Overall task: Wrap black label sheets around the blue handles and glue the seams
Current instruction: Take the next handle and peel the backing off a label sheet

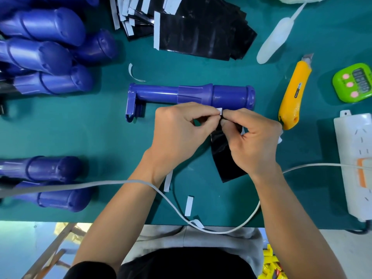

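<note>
Just in front of the blue handle (191, 95) I hold the black label sheet (223, 156), right hand (255, 141) gripping it, left hand (177, 129) fingers (201, 113) pinching its white backing strip (219, 111). I judge this the peeling step; next I must bare the adhesive and line the sheet up on the handle. Print on the yellow knife (291, 91), right of the handle, is too small to read

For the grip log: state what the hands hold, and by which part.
The left hand and right hand both pinch one black label sheet at its top end, by the white backing strip there.

Green table (80, 137) bears blue handle (191, 95), black sheets (201, 31), knife (291, 93).
</note>
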`<state>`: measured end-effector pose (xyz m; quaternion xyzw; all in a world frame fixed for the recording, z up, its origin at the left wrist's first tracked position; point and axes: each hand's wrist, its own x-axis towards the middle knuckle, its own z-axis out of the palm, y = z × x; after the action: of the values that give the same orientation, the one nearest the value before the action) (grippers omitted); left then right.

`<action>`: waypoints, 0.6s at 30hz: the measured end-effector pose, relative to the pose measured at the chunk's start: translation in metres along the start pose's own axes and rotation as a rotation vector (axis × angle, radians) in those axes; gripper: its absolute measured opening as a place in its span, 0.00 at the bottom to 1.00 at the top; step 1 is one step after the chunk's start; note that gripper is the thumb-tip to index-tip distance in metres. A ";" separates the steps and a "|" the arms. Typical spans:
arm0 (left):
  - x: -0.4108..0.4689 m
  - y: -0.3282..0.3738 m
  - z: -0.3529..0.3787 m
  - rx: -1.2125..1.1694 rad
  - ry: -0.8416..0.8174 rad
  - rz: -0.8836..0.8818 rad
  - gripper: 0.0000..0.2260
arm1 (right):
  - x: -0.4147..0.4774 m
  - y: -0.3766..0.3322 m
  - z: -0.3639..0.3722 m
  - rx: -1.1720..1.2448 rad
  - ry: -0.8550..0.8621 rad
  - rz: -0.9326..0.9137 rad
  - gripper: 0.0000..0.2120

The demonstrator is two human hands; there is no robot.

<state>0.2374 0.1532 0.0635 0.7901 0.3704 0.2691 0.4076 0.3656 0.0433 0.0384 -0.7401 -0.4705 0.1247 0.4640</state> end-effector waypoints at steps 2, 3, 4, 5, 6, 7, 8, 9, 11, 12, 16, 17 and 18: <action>-0.001 -0.001 0.001 0.056 0.031 0.064 0.03 | -0.001 0.000 0.001 -0.040 0.000 -0.040 0.07; -0.002 -0.002 0.002 0.078 0.040 0.092 0.03 | -0.001 0.000 0.002 -0.054 0.000 -0.049 0.07; -0.003 -0.002 0.003 0.098 0.046 0.116 0.03 | -0.001 0.001 0.002 -0.062 0.003 -0.055 0.08; -0.005 -0.002 0.005 0.117 0.051 0.138 0.04 | -0.001 0.001 0.002 -0.069 0.006 -0.064 0.08; -0.006 -0.003 0.006 0.132 0.058 0.156 0.04 | -0.001 0.001 0.002 -0.078 0.011 -0.079 0.08; -0.006 -0.003 0.006 0.142 0.064 0.169 0.04 | -0.002 0.001 0.002 -0.089 0.016 -0.096 0.09; -0.007 -0.003 0.007 0.146 0.071 0.171 0.04 | -0.002 0.001 0.003 -0.096 0.019 -0.110 0.09; -0.007 -0.004 0.008 0.147 0.077 0.163 0.04 | -0.002 0.001 0.002 -0.099 0.019 -0.119 0.10; -0.006 -0.003 0.009 0.142 0.075 0.143 0.04 | -0.002 0.001 0.002 -0.097 0.014 -0.126 0.10; -0.006 -0.002 0.009 0.138 0.069 0.136 0.04 | -0.003 0.001 0.002 -0.093 0.011 -0.125 0.10; -0.005 0.000 0.008 0.083 0.038 0.082 0.05 | -0.003 -0.001 0.000 -0.070 0.001 -0.114 0.10; -0.004 0.001 0.009 0.064 0.028 0.055 0.05 | -0.003 -0.001 0.000 -0.061 0.000 -0.107 0.10; -0.004 0.002 0.009 0.037 0.017 0.024 0.05 | -0.002 -0.002 -0.001 -0.045 -0.001 -0.095 0.09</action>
<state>0.2424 0.1454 0.0605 0.7995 0.3691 0.2739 0.3867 0.3636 0.0412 0.0396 -0.7273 -0.5080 0.0924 0.4522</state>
